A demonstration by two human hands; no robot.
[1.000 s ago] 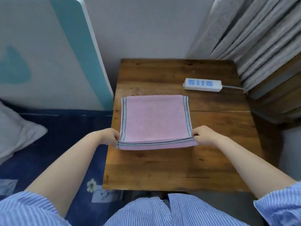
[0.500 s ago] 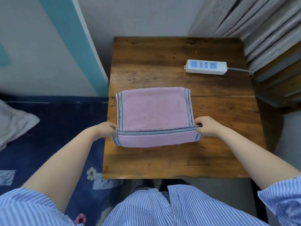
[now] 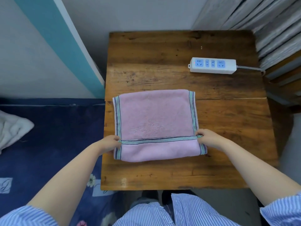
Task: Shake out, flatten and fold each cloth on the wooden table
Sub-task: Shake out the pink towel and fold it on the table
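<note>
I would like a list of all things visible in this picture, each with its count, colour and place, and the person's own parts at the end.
towel: one, pink with striped borders, on the near half of the table, near edge being folded over
table: one, dark brown wood, centre
power strip: one, white with blue sockets, far right of the table, grey cable leading off right
panel: one, white with teal band, leaning at left
bedding: one, dark blue with flowers, left
pillow: one, white, far left
curtain: one, grey, upper right
left hand: pinches the towel's folded left corner
right hand: pinches the right corner
sleeves: blue and white stripes, bottom
</note>
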